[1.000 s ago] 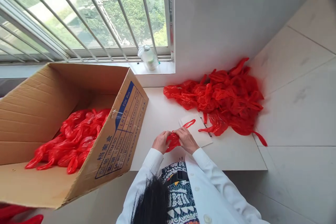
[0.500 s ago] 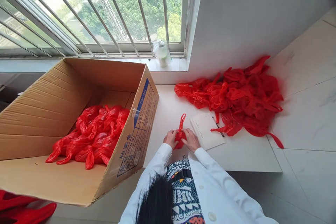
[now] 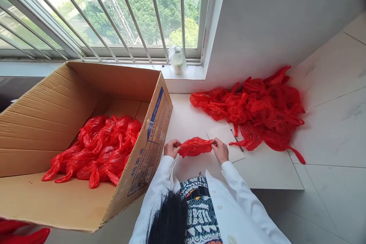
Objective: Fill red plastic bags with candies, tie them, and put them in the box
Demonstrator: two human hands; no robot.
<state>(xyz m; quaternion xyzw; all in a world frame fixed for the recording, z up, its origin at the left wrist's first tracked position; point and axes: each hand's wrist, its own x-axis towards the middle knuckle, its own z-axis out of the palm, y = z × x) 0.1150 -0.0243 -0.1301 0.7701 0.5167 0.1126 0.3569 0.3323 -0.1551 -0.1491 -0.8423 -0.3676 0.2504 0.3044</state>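
Observation:
A red plastic bag (image 3: 196, 147) is stretched sideways over the white table, just in front of my body. Its left end is pinched in my left hand (image 3: 172, 148), and its right end in my right hand (image 3: 220, 150). Left of my hands, several knotted red bags (image 3: 105, 148) lie inside a large open cardboard box (image 3: 31, 137). To the right, a loose heap of crumpled red bags (image 3: 263, 110) rests on the table against the wall.
Beside my right hand lies an open notebook (image 3: 235, 154) with a dark pen (image 3: 236, 137). A clear bag with something pale inside (image 3: 177, 61) stands on the sill of the barred window. More red plastic (image 3: 25, 232) shows at the lower left.
My hands have moved apart, and the red bag that was bunched small between them is now spread out wide. The view has shifted slightly.

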